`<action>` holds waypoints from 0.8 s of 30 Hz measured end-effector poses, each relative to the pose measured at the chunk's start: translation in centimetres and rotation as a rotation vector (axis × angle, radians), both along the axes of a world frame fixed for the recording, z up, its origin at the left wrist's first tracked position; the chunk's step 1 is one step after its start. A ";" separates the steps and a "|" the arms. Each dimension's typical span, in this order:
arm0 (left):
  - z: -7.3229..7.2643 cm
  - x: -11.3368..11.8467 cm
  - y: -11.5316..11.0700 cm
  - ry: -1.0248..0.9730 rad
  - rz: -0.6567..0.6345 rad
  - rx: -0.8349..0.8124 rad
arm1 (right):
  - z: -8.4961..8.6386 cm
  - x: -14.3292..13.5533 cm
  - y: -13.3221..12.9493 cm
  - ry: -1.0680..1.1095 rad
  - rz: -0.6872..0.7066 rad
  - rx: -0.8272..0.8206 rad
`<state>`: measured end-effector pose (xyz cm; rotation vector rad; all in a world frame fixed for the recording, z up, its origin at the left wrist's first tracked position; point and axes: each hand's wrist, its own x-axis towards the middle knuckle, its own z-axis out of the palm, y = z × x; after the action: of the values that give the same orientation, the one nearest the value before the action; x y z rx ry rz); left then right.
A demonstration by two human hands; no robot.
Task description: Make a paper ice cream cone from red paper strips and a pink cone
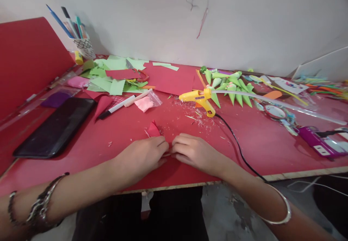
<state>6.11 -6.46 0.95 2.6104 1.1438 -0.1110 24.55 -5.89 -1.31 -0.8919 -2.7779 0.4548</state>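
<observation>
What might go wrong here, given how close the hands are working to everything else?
The glue gun's cord runs down to the right forearm, so a sideways sweep might drag the glue gun. Its nozzle could burn someone if hot, which I can't tell. The small red paper piece sits against the left hand and might get crushed.

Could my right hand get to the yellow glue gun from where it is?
Probably yes: the glue gun lies just beyond your right hand, with only paper scraps and its cord nearby.
</observation>
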 end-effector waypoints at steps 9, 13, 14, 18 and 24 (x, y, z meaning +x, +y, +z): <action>-0.2 0.3 -0.2 0.105 -0.081 0.165 | 1.2 -0.3 0.6 -0.081 0.001 -0.019; 0.0 0.2 0.0 0.057 -0.088 0.173 | 0.2 -0.7 0.0 -0.175 0.011 0.232; 0.0 0.2 0.0 0.051 -0.083 0.172 | 0.0 -0.8 -0.2 -0.193 0.020 0.289; 0.1 -0.1 -0.1 0.044 -0.072 0.165 | -0.1 -0.9 -0.2 -0.243 0.053 0.373; 0.0 0.1 -0.3 0.089 -0.059 0.175 | 1.0 -0.5 0.3 -0.091 -0.035 0.013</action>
<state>6.16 -6.80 0.97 2.8202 1.1540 -0.1470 24.04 -5.59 -0.29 -0.9808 -2.8384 0.3998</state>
